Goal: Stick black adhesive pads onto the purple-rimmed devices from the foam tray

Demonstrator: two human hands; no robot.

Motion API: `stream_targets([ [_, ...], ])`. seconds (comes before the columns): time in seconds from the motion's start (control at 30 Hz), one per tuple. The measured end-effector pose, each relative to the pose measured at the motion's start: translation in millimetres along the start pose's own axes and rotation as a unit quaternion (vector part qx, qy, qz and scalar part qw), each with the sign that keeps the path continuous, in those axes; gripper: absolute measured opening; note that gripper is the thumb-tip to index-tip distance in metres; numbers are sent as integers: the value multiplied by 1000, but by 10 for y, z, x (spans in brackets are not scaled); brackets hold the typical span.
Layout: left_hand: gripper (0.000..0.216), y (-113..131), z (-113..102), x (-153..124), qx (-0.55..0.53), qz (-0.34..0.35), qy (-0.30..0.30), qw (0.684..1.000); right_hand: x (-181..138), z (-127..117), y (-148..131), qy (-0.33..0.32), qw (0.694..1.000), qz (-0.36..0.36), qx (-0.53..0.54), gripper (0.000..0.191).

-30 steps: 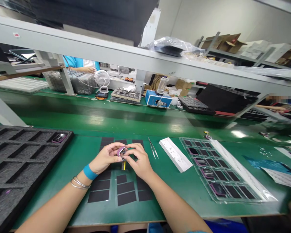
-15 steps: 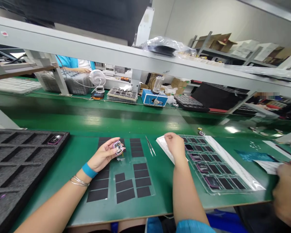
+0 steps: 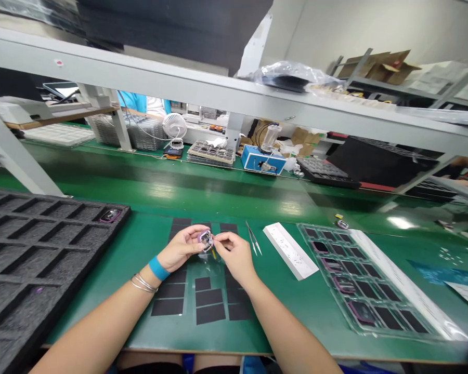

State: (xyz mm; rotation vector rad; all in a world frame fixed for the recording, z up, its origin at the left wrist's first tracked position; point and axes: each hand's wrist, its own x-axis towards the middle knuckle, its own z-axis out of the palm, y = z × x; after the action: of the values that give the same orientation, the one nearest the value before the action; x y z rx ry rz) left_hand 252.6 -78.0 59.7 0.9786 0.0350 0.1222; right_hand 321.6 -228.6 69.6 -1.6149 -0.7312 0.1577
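Between the fingers and thumb of my left hand (image 3: 181,249) is a small purple-edged watch case (image 3: 206,240), its inner parts exposed and a yellowish strip hanging below. My right hand (image 3: 234,255) is closed in a pinch at the right edge of the case; anything between those fingertips is too small to make out. Under both hands lie black rectangular sheets (image 3: 210,314) on clear film. To the right rest metal tweezers (image 3: 253,239) and a long white box (image 3: 309,272) with tiny pieces scattered in it.
A black foam tray (image 3: 121,215) fills the left side, with a purple watch case (image 3: 111,215) in one corner pocket. At right lies a clear plastic tray (image 3: 302,228) with black sheets and several purple cases. A grey shelf beam (image 3: 203,85) crosses above the green table.
My right hand has left the white box and come over to the watch case in my left hand. The view has shifted left. The co-worker's blurred hand at lower right is gone from view.
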Motion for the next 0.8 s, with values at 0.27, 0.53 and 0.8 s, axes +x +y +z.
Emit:
stream_targets([
  [0.27,45,-43,16,11,38,18,33,999,-21,-30,70,15,984,-125,-123,12],
  [0.53,42,1,-32,29,-11,-31,40,999,3,20,119,-28,999,-34,2,18],
  [0.8,43,78,-136,22,-45,-44,14,998,84,-145,68,-178,933,253,186,24],
])
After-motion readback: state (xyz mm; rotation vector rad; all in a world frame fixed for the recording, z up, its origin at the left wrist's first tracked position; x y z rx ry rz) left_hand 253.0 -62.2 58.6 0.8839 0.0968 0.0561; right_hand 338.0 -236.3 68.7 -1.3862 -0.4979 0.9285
